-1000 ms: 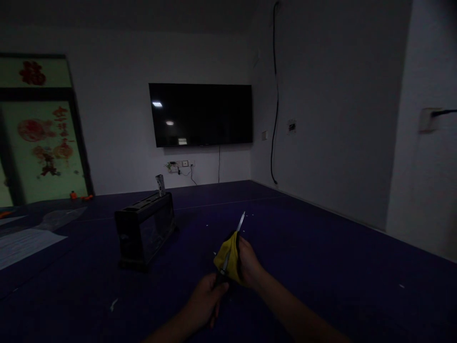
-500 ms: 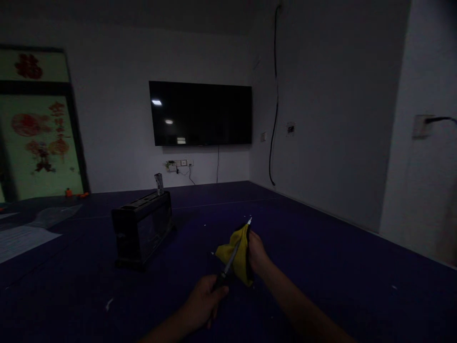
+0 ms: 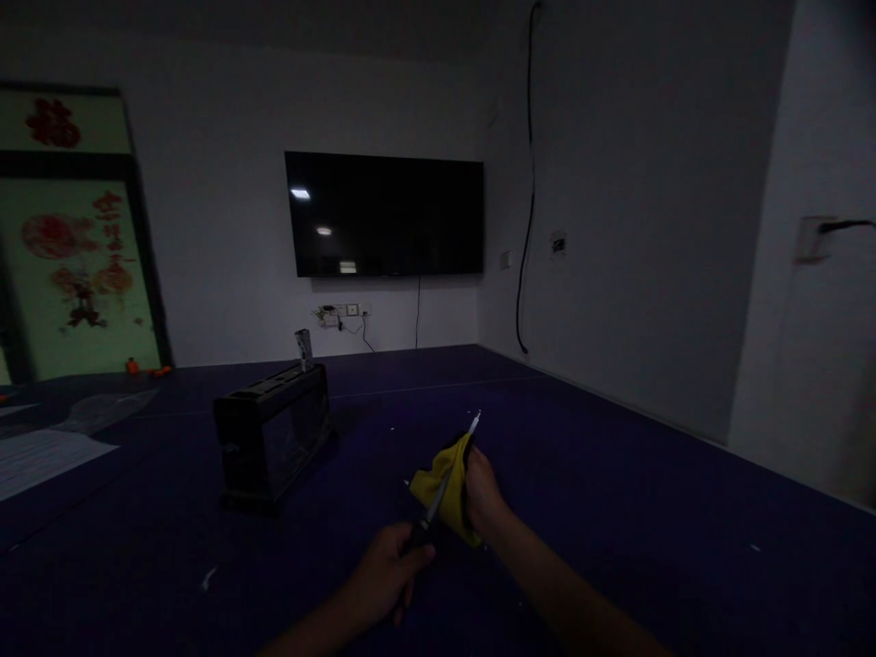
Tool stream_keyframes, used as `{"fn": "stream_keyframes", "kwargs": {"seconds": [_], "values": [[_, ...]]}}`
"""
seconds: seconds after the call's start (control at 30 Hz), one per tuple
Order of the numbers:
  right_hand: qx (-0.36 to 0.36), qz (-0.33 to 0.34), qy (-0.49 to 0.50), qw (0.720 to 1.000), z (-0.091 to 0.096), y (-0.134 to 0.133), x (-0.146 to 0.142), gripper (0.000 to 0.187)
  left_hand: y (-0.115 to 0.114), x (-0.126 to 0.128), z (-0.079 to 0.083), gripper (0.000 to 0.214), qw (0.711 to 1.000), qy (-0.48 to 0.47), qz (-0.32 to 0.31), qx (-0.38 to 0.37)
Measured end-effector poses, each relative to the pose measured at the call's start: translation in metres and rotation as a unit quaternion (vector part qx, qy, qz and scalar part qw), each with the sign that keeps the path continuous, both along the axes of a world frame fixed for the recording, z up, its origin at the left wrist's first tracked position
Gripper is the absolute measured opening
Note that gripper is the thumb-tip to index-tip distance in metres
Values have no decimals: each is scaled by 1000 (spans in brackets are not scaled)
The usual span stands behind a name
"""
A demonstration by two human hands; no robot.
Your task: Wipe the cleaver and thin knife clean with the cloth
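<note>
My left hand is closed round the dark handle of a knife, whose thin blade points up and to the right. My right hand grips a yellow cloth folded round the blade's middle, so only the tip shows above it. Both hands are held over the dark blue table. A dark knife block stands to the left, with one handle sticking up from its far end.
A black TV hangs on the far white wall above a socket strip. White sheets lie at the table's left edge. A door with red paper decorations is at far left. The room is dim.
The cloth slid up the blade toward the tip, then back down a little. The view shifted slightly to the right.
</note>
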State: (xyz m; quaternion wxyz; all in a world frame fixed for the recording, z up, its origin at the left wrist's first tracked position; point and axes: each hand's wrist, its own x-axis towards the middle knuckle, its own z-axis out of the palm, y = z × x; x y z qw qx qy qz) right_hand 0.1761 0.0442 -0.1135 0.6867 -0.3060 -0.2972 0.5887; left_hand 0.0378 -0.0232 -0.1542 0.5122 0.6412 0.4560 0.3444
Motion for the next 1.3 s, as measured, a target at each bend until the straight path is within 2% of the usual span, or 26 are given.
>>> {"fn": "stream_keyframes", "kwargs": {"seconds": [0.2,0.47,0.83,1.07,1.3], "values": [[-6,20,-1,1000,-5,1,-6,21,2,-2,-3,45,1000,-2,-2,8],[-1,16,-9,1000,-11,11,1,16,4,-1,-2,43,1000,19,5,-8],[-10,-76,-8,997,-7,38,41,10,2,3,2,33,999,47,-14,-10],[3,-76,-9,997,-10,37,39,11,3,1,-2,36,999,38,-17,-10],[5,-49,-13,999,-10,27,26,14,4,-1,-4,38,999,28,-16,-7]]}}
